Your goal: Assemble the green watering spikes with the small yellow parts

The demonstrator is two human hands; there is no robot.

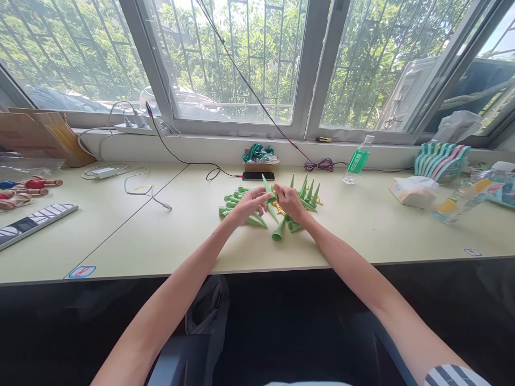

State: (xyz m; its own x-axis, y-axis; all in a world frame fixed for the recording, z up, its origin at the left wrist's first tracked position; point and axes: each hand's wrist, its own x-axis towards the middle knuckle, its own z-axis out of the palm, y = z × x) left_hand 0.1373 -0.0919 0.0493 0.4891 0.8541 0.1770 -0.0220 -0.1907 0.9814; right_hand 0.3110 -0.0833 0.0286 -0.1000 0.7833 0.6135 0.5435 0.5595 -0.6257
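- Pale yellow table, a seam crossing its left part.
- Middle: green cones, some upright, some lying down; a black phone behind them.
- Left: wooden toys and a white charger.
- Right: green-labelled bottle, white tissue pack, orange-printed bottle.

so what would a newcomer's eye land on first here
Probably the spread of green cones in the middle of the pale table, with one cone pointing up between the left hand and right hand. Next, the bright windows across the back, and the bottle with a green label to the right, near the sill.
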